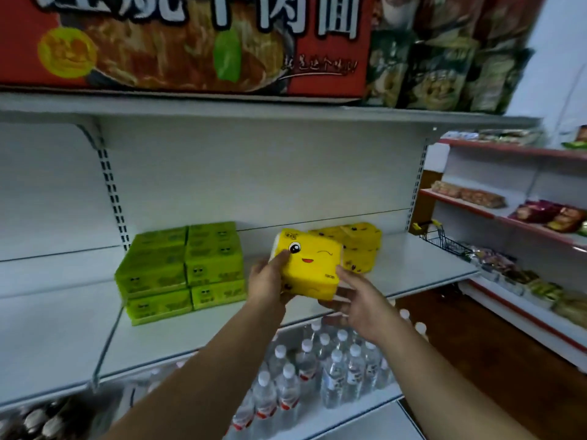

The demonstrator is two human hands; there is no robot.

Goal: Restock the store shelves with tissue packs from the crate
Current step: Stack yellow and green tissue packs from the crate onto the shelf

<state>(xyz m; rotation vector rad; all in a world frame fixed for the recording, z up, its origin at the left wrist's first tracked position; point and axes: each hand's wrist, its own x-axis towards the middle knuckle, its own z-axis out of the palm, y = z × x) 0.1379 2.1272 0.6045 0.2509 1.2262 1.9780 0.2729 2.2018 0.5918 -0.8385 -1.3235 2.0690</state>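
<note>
A store aisle with white metal shelving; the middle shelf (63, 328) runs across the view at chest height. On the shelf above it sits a big red noodle box (190, 42), with green snack bags (444, 68) beside it. Another shelf unit (476, 173) with red edges stands to the right, stocked with packaged food. Below the middle shelf stand rows of water bottles (317, 369). A stack of green tissue packs (181, 268) sits on the middle shelf, and a smaller stack of yellow tissue packs (359, 246) sits near the back wall, well apart from the green ones. Just in front of that stack, above the shelf's front edge, is a yellow tissue pack (309, 265) with a winking face, tilted. The left hand (268, 281) grips its left end, thumb on top. The right hand (362, 303) holds its right end, fingers underneath.
</note>
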